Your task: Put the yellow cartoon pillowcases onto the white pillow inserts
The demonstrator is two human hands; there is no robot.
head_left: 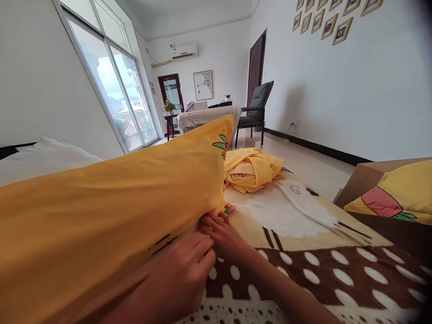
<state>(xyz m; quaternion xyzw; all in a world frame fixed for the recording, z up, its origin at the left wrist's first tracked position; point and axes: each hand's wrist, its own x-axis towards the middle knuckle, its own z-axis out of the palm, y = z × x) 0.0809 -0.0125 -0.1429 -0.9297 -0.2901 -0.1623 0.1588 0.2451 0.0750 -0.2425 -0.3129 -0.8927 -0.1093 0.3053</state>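
A plump yellow pillow [135,189] with printed carrots fills the left and middle of the head view, tilted up on its side. At its lower edge, near the right corner, my left hand [191,261] is closed with the fingers curled in against the fabric. Just beyond it, my right hand [219,231] pinches the same edge, its fingertips partly tucked under the cloth. The two hands nearly touch. What lies under the left fingers is hidden.
Bunched yellow bedding [253,168] lies ahead on a brown and cream patterned blanket [313,265]. At right, a cardboard box [357,180] has a yellow carrot-print cloth [408,191] over it. A white pillow [50,155] sits at left; a black chair [258,108] stands farther back.
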